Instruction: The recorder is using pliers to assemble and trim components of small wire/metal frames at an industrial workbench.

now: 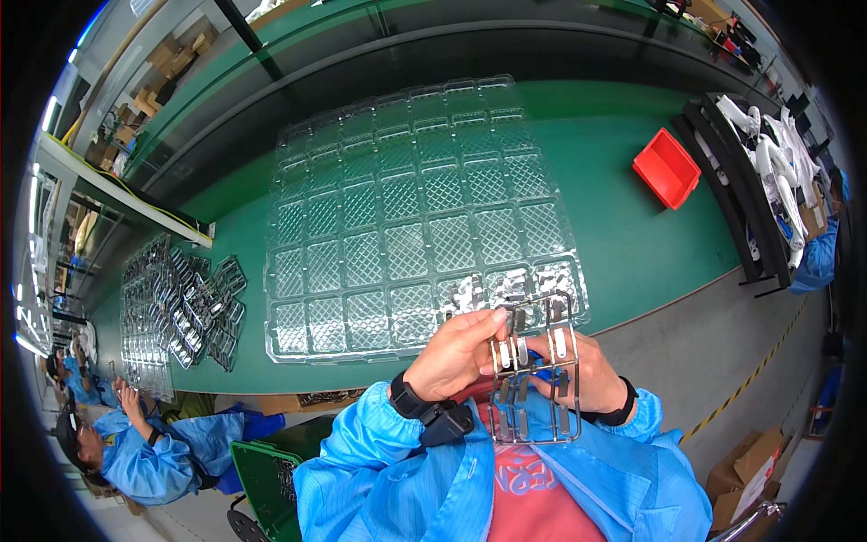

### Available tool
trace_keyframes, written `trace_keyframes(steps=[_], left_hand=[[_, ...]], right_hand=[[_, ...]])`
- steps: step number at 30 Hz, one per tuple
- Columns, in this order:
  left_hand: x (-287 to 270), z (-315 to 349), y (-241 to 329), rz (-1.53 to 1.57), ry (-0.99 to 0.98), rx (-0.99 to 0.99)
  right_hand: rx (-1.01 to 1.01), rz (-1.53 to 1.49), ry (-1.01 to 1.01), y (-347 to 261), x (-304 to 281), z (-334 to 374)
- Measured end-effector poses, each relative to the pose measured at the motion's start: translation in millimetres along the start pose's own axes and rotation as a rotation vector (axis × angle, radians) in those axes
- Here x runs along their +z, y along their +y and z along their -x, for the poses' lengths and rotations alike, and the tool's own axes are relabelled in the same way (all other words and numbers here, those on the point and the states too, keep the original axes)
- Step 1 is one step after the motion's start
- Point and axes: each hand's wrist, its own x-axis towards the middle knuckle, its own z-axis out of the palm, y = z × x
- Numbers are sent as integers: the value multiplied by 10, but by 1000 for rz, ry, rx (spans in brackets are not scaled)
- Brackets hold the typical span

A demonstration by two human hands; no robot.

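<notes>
A dark plastic sprue frame (576,406) with several small grey and pale parts on its runners is held upright before my chest. My left hand (449,358) is closed on its left side, thumb and fingers pinching near a pale part. Behind the frame, my right hand (591,375) is closed round a blue-handled tool (539,361), mostly hidden by the runners, so its jaws cannot be made out. Just beyond my hands lies a clear plastic tray (406,248) with rows of square pockets. Several pockets in its near right corner hold small grey and white pieces (506,285).
A red bin (666,169) stands on the green bench (623,262) at right, near a dark rack (736,199) of white parts. A heap of dark sprue frames (200,307) lies at left. Below it are a co-worker in blue (158,456) and a green bin (271,461).
</notes>
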Motion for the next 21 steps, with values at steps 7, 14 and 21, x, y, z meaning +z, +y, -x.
trace_keyframes(steps=[7,14,21], left_hand=[[39,21,20,-35,36,20],[-40,155,-30,-75,-37,52],[-23,133,-34,-257,-36,83]], right_hand=[[-28,63,50,16,-2,15],[-31,109,141,66,4,5],[-21,164,154,58,5,-30]])
